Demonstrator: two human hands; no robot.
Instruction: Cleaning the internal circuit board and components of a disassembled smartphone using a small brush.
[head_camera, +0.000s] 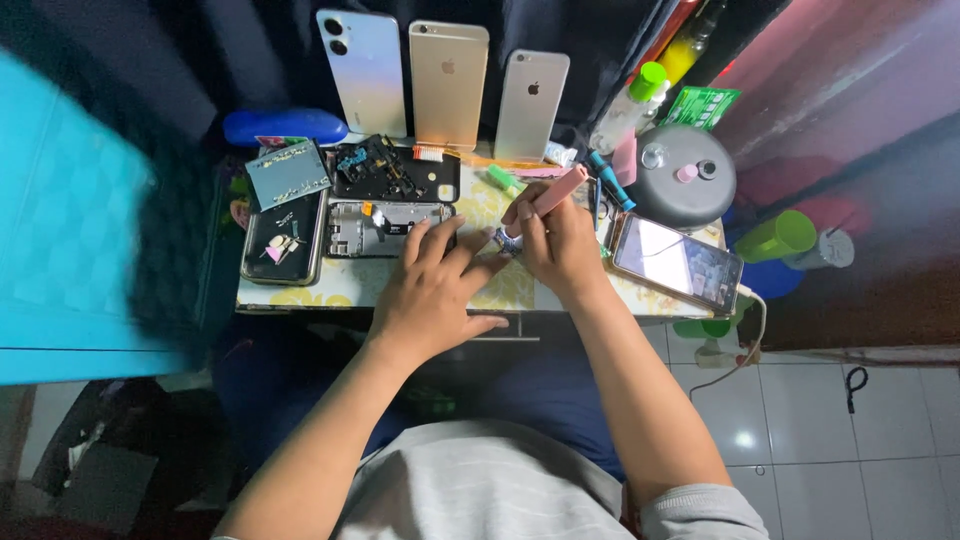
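White tiled floor, small patterned table, dark curtain, teal surface.

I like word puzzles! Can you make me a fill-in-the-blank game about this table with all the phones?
1. The right hand holds a ____ tool.
2. ____ phones lean upright at the back of the table.
3. The left hand lies ____ on the table.
4. Beside the right hand lies a phone with its screen ____.

Missing words: pink; three; flat; lit
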